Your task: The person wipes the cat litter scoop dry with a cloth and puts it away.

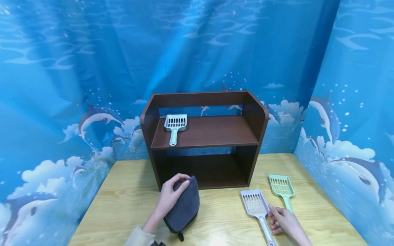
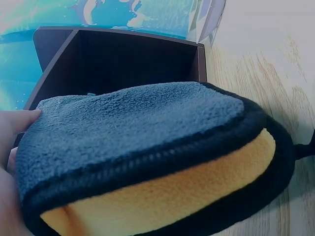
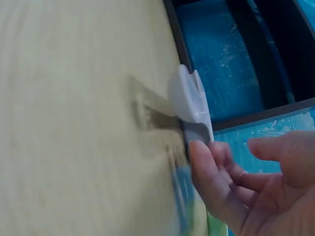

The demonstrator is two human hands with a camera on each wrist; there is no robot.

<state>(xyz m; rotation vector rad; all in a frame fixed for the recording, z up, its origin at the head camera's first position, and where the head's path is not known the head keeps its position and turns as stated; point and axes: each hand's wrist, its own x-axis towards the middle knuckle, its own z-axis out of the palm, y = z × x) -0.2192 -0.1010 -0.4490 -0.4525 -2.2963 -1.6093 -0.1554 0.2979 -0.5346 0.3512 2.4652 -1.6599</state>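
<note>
My left hand [image 1: 173,194] grips a soft dark grey pouch [image 1: 185,208] by its upper end, thumb across the near face. In the left wrist view the pouch [image 2: 142,130] shows fuzzy grey cloth, thick black edging, a yellow inside and a small tab. At the right, a lilac litter scoop [image 1: 257,204] with a slotted head lies on the table. My right hand [image 1: 286,222] is beside it, fingers loosely bent, a fingertip right at its edge near the neck. The right wrist view has the scoop [image 3: 192,98] nearly edge-on, the thumb and fingers apart.
A dark brown two-tier shelf [image 1: 204,145] stands at the table's back. On its upper board lies a pale blue-green litter scoop [image 1: 176,123]. A green litter scoop [image 1: 281,186] lies right of the lilac one. Blue dolphin-print curtains [image 1: 92,68] enclose the wooden table [image 1: 123,201].
</note>
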